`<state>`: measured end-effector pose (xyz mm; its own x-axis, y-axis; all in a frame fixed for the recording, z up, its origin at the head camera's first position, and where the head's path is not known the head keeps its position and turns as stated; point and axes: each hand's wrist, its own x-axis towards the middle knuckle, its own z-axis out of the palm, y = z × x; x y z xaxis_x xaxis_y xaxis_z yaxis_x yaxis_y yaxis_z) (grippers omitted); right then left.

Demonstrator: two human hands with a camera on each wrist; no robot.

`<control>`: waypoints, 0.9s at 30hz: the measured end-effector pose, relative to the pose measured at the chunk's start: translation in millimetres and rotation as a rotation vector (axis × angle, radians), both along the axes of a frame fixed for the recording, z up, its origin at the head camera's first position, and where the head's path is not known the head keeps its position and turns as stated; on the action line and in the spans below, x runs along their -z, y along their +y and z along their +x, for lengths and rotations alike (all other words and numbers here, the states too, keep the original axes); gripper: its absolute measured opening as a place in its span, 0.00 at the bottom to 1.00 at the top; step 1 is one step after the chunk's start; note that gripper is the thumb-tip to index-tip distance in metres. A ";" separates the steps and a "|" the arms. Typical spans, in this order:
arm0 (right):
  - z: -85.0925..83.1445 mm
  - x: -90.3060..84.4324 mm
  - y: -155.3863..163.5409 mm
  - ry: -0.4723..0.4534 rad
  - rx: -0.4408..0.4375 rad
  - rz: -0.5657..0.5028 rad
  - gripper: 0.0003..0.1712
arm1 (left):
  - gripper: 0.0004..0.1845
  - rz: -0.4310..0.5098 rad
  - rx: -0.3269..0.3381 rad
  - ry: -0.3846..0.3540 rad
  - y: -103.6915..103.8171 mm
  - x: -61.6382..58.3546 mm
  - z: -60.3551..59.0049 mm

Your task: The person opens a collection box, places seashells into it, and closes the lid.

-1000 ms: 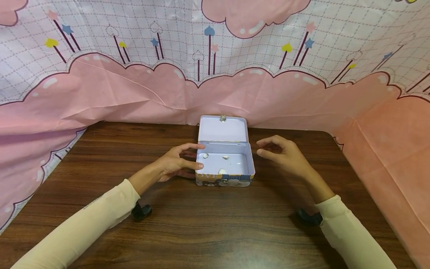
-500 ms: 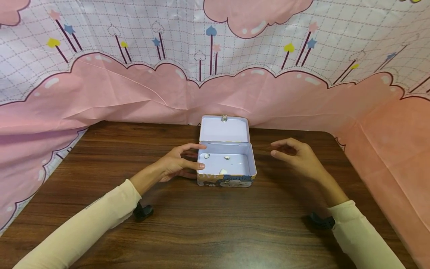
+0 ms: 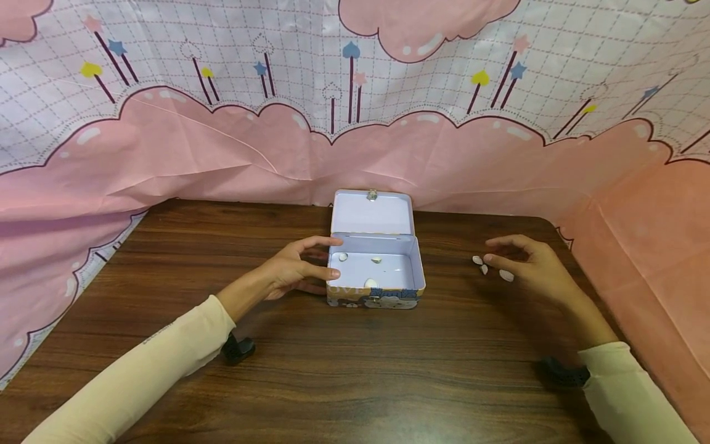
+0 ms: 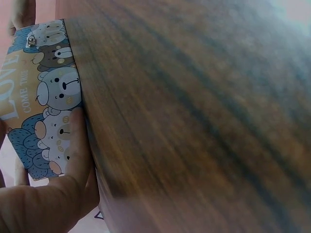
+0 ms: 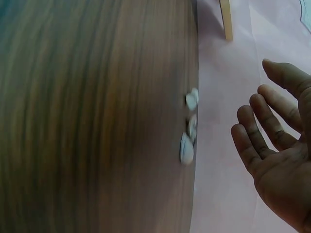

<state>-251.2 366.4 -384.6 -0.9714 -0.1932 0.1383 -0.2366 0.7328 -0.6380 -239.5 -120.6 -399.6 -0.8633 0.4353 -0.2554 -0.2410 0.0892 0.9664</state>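
So, a small rectangular tin box printed with cartoon bears (image 3: 375,271) is sat near the middle of the dark wood-grain bench (image 3: 355,370), with its lid tipped up toward the pink cloud-pattern backdrop (image 3: 222,154). A few small white shells (image 3: 369,283) are seen lying loose on its pale floor. The box is steadied at its left wall by the left hand (image 3: 288,271): fingers are laid fairly straight against the side, thumb over the rim, so nothing is really clamped.

Three more small white shells (image 3: 491,268) are lying on the bench well to the right of the box, just under the fingertips of the right hand (image 3: 532,265). That grip is relaxed and apart, fingers loosely bent; in the right wrist view the shells (image 5: 188,128) are clearly not held.

The shells are judged light, hard, smooth and probably brittle, so a gentle fingertip pinch across the edges of one at a time seems best. The tin looks stiff, light and likely to slide.
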 end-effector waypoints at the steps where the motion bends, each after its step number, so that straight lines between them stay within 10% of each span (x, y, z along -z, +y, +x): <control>1: -0.6 0.9 4.5 -0.002 0.009 0.010 0.27 | 0.42 0.000 0.001 0.001 -0.1 0.0 0.3; 15: -12.0 19.9 62.9 -0.042 -0.071 0.123 0.27 | 0.44 0.003 -0.003 -0.007 1.0 3.0 -0.7; 27: -25.0 30.9 79.2 -0.170 -0.243 0.018 0.26 | 0.45 0.001 -0.009 -0.010 -0.7 2.5 -0.5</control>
